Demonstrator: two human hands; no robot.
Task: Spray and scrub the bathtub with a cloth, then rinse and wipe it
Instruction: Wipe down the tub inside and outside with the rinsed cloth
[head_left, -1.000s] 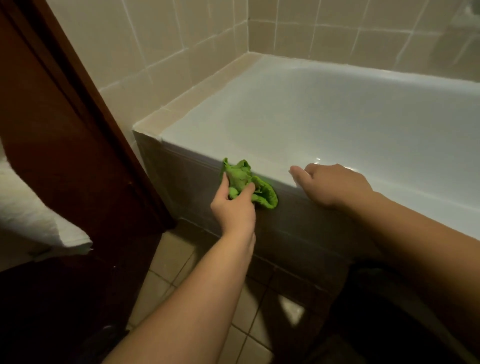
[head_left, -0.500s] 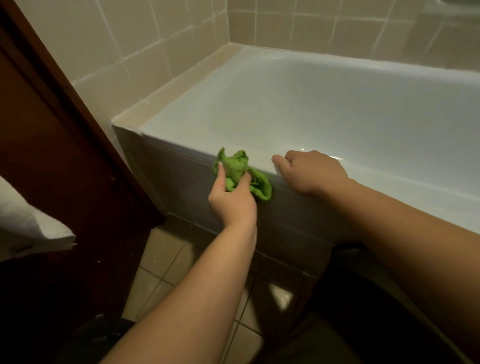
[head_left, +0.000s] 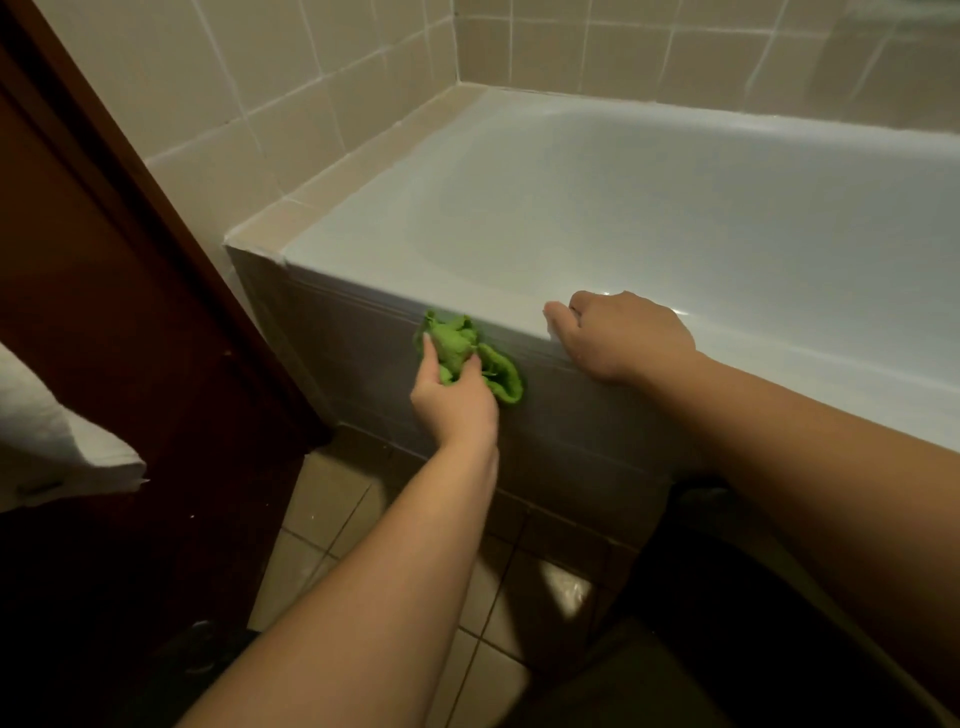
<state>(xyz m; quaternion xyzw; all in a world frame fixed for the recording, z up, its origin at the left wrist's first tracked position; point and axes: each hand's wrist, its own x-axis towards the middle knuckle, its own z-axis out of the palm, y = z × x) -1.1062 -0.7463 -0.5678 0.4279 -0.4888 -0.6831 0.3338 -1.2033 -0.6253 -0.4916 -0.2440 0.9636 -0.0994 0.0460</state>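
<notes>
Left of the bathtub (head_left: 649, 218) stands a dark wooden door (head_left: 104, 312). The left hand (head_left: 454, 402) grips a crumpled green cloth (head_left: 470, 358) against the tub's outer front panel, just below the rim. The right hand (head_left: 623, 335), fingers curled, clasps the rim.

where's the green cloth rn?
Head view, left of centre: the green cloth is bunched in the left hand, pressed against the bathtub outer front panel just below the rim, left of the right hand.
</notes>
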